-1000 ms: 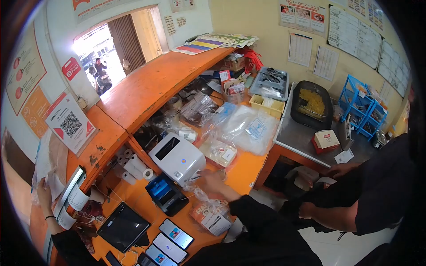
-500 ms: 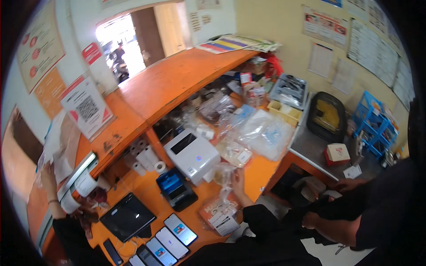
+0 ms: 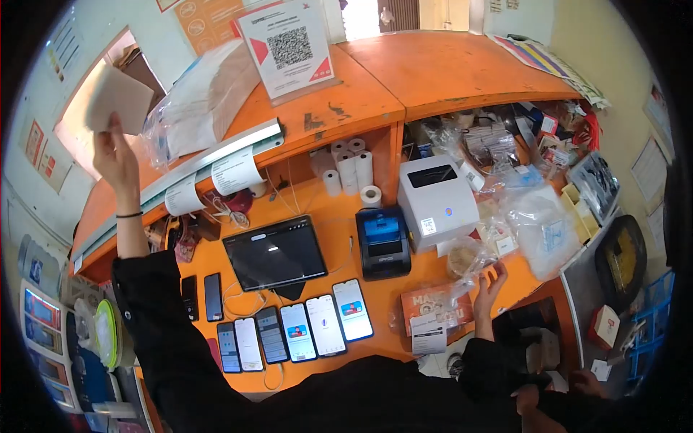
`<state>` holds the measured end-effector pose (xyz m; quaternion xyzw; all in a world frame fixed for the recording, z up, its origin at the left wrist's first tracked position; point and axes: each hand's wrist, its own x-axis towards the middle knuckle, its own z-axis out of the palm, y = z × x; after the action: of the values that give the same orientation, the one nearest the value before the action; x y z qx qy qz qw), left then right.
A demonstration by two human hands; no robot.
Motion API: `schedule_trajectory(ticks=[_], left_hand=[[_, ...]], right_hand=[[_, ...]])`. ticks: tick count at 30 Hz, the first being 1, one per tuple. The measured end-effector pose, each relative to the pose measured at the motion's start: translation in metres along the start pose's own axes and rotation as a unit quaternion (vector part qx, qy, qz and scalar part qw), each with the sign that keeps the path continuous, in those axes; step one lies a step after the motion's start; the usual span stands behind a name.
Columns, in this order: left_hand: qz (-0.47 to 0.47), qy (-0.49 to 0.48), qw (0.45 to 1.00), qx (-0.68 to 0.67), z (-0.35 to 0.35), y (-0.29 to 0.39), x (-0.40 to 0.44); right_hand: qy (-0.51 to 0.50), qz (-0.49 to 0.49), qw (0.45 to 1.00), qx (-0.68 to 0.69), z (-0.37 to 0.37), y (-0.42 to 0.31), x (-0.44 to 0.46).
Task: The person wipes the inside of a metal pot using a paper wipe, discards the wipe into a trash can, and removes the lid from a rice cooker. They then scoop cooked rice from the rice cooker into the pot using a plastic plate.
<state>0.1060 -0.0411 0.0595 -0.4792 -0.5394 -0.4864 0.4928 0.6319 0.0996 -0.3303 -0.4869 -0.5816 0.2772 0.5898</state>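
My left hand (image 3: 118, 162) is raised over the left end of the counter, closed on a pale, squarish stack of paper napkins (image 3: 119, 99), slightly blurred. Right of it lies a large plastic-wrapped pack of white paper (image 3: 209, 101). On the lower desk, my right hand (image 3: 491, 289) has its fingers curled at the gathered top of a clear plastic bag (image 3: 465, 283). That bag contains an orange-red printed box (image 3: 432, 307), with a white paper slip (image 3: 430, 335) on its front. A round, clear-lidded container (image 3: 462, 258) sits just behind the bag's top.
Several phones (image 3: 294, 332) line the desk's front edge below a black tablet (image 3: 274, 252). A black receipt printer (image 3: 382, 244) and a white printer (image 3: 438, 196) stand mid-desk. A QR-code sign (image 3: 287, 50) stands on the counter. Another person's hands (image 3: 530, 400) show at lower right.
My view has swung left. My left hand has risen from beside the wrapped pack and now holds napkins up. My right hand stays at the bag's top.
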Motion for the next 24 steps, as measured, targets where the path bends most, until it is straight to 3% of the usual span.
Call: schedule_trajectory(ticks=[2,5,6,7,8,9,10,11,12,13,14,16,20,24], left_hand=[[-0.072,0.056,0.977,-0.195,-0.011,0.033,-0.002],[-0.162,0.004,0.967,-0.196,-0.038,0.081,-0.029],[-0.250,-0.058,0.953,-0.159,-0.051,0.096,-0.052],[-0.237,-0.137,0.953,-0.132,-0.056,0.109,-0.083],[-0.311,-0.133,0.919,-0.204,-0.051,0.142,-0.114],[-0.375,-0.242,0.873,-0.194,-0.056,0.166,-0.144],[-0.289,-0.302,0.880,-0.226,-0.051,0.171,-0.191],[-0.363,-0.362,0.818,-0.262,-0.048,0.188,-0.235],[-0.427,-0.399,0.749,-0.312,-0.044,0.209,-0.266],[-0.494,-0.383,0.689,-0.368,-0.039,0.232,-0.283],[-0.556,-0.367,0.620,-0.414,-0.033,0.252,-0.292],[-0.603,-0.353,0.558,-0.448,-0.023,0.279,-0.293],[-0.597,-0.388,0.487,-0.506,-0.013,0.297,-0.305],[-0.549,-0.397,0.499,-0.540,-0.007,0.315,-0.299]], right_hand=[[0.075,-0.013,0.997,0.001,-0.011,0.004,0.001],[0.161,-0.016,0.984,0.071,-0.017,-0.020,0.005],[0.190,-0.014,0.977,0.100,-0.020,-0.031,0.005],[0.178,-0.033,0.978,0.104,-0.020,-0.038,0.003],[0.174,-0.057,0.978,0.099,-0.021,-0.050,0.002],[0.176,-0.086,0.977,0.088,-0.026,-0.064,0.003],[0.117,-0.111,0.985,0.061,-0.029,-0.083,0.000],[0.059,-0.134,0.989,0.033,-0.024,-0.105,-0.004],[-0.038,-0.078,0.995,0.055,-0.016,-0.130,-0.009],[-0.152,0.001,0.980,0.130,-0.014,-0.122,-0.019],[-0.264,0.011,0.960,0.093,-0.011,-0.124,-0.024],[-0.342,0.115,0.925,0.118,-0.001,-0.150,-0.035],[-0.332,0.152,0.921,0.137,0.005,-0.141,-0.052],[-0.266,0.207,0.911,0.236,-0.001,-0.131,-0.061]])
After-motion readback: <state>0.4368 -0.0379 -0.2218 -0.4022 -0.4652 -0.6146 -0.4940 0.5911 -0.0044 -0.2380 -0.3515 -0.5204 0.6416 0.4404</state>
